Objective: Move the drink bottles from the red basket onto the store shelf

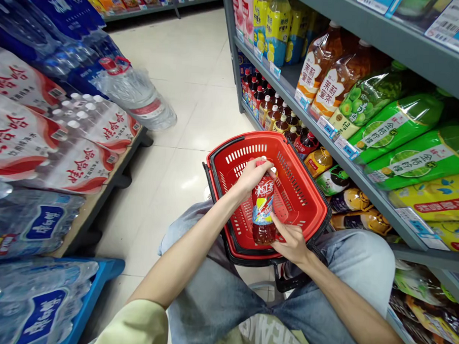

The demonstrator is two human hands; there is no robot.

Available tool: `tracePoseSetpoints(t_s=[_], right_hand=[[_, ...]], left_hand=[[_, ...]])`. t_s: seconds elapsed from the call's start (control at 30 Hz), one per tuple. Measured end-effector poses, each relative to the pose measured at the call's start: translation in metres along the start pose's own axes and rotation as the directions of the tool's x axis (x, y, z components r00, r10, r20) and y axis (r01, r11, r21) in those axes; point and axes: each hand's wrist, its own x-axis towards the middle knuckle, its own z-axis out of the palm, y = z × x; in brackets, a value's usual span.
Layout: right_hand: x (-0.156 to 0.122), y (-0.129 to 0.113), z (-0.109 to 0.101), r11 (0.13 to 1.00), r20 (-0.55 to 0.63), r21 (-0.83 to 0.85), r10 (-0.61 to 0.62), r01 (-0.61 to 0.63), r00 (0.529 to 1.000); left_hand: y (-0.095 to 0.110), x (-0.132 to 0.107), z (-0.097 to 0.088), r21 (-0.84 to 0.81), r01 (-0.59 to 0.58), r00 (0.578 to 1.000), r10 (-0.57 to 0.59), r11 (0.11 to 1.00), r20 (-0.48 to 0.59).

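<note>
Between my hands is a bottle of iced tea (264, 204) with a dark red-brown drink and a red, yellow and blue label. My left hand (254, 175) closes round its neck and cap, so the cap is mostly hidden. Near the bottle's base, my right hand (292, 241) grips its lower side with thumb and fingers. The bottle tilts over a red shopping basket (297, 187), which stands in front of my bent knees. Slotted walls and a bare bottom show inside the basket; its black handles are folded down at the rim.
Shelves (370, 158) of large drink bottles rise close on the right, with smaller bottles (272, 110) low down. On the left stand shrink-wrapped water packs (81, 160) on pallets. A big water jug (136, 94) is on the tiled floor (194, 114) of the aisle.
</note>
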Motion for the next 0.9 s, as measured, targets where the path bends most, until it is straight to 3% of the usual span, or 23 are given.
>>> tracePoseSetpoints(t_s=[0.2, 0.67, 0.9], right_hand=[[-0.003, 0.006, -0.004, 0.984, 0.120, -0.090, -0.143, 0.154, 0.982], [0.003, 0.002, -0.012, 0.960, 0.166, -0.157, -0.207, 0.233, 0.964], [0.003, -0.004, -0.004, 0.996, 0.073, -0.005, -0.091, 0.091, 0.993]], left_hand=[[-0.013, 0.000, 0.000, 0.098, 0.041, 0.999, -0.041, 0.994, 0.000], [-0.015, 0.003, 0.006, 0.215, 0.055, 0.998, -0.058, 0.975, 0.010], [-0.010, 0.004, 0.005, 0.172, 0.022, 0.999, -0.015, 0.985, -0.041]])
